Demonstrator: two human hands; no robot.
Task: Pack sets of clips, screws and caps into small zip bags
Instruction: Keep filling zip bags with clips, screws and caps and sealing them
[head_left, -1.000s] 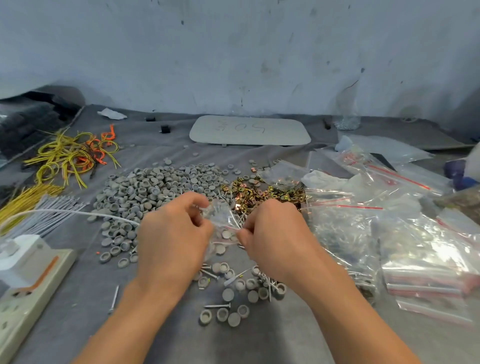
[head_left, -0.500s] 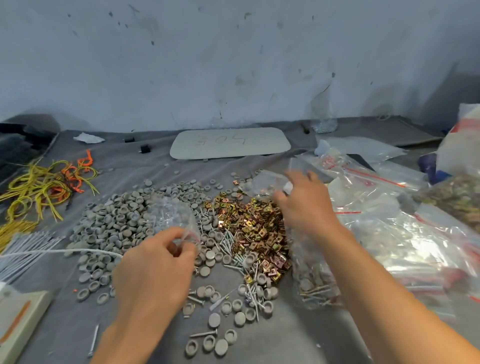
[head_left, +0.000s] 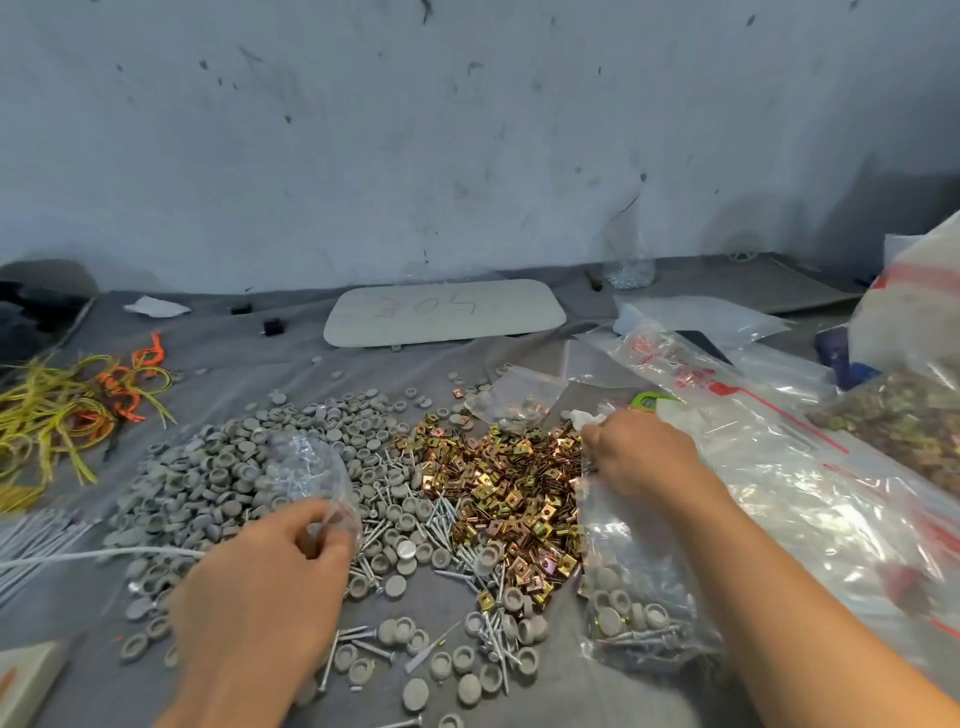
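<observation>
Nearest, loose caps (head_left: 470, 688) and screws (head_left: 496, 647) lie scattered on the grey cloth (head_left: 571, 696) between the two forearms. The left hand (head_left: 260, 597) is at near left with thumb and fingers curled together, pinching the near edge of a small clear zip bag (head_left: 306, 467). The bag stands up just beyond the fingertips, over the edge of the big grey heap of caps.

At near right a filled bag (head_left: 634, 597) of caps and screws lies under the right wrist. The gold clips (head_left: 498, 483) are heaped in the middle, between the hands, with more screws along their left side. The right hand (head_left: 639, 457) rests knuckles-up at the far right edge of the clips, fingers curled down. Whether it grips anything cannot be told.

Further right lie big bags (head_left: 769, 467) with red zip lines and red print, too blurred to read. Yellow and orange wires (head_left: 67, 410) lie at far left. Farthest back a white panel (head_left: 447, 312) carries faint handwriting that cannot be read.
</observation>
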